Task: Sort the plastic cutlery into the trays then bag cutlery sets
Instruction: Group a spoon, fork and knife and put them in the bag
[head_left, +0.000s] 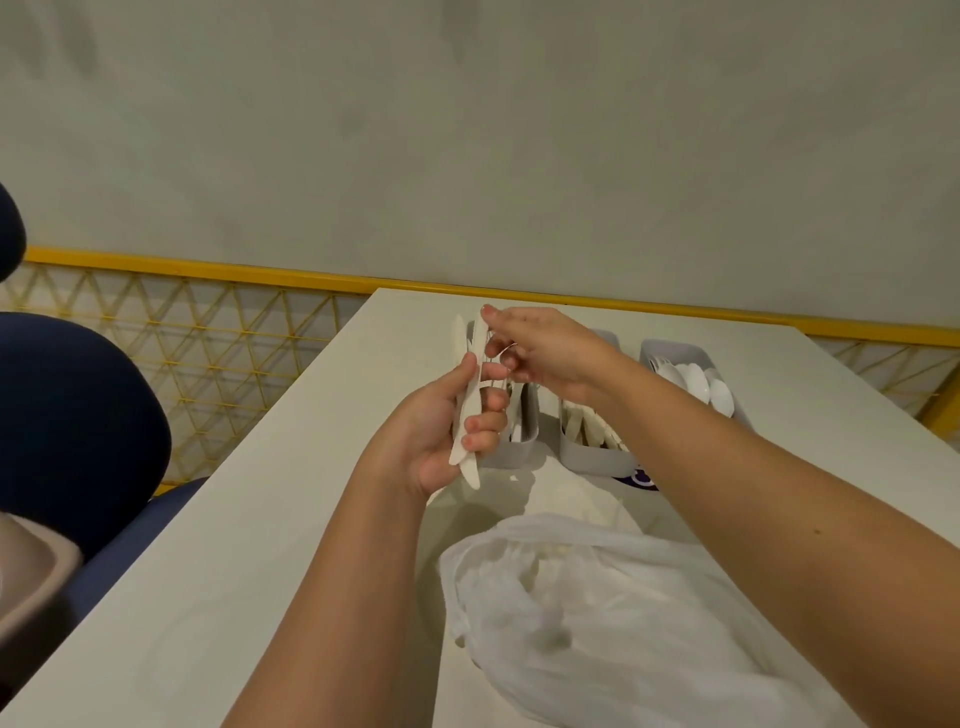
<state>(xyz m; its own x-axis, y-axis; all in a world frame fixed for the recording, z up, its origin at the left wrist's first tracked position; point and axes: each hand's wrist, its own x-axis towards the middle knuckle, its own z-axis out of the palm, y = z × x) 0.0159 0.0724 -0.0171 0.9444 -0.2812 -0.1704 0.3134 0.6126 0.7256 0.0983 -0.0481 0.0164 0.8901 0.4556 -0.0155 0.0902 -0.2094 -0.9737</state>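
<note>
My left hand (447, 431) grips a small bundle of white plastic cutlery (470, 410), held upright above the table. My right hand (540, 348) pinches the top of that bundle, and a thin band loops round its fingers. Three grey trays stand behind the hands: the left tray (524, 441) partly hidden by my left hand, the middle tray (592, 452) with beige handles in it, the right tray (675, 358) with white spoons. A crumpled clear plastic bag (597, 613) lies near the front.
The white table (260, 545) runs from me to the wall. A blue chair (78, 426) stands at the left, beside a beige bin corner (26, 582). A yellow mesh rail (208, 338) lines the wall. A purple-printed item (641, 480) peeks out under the middle tray.
</note>
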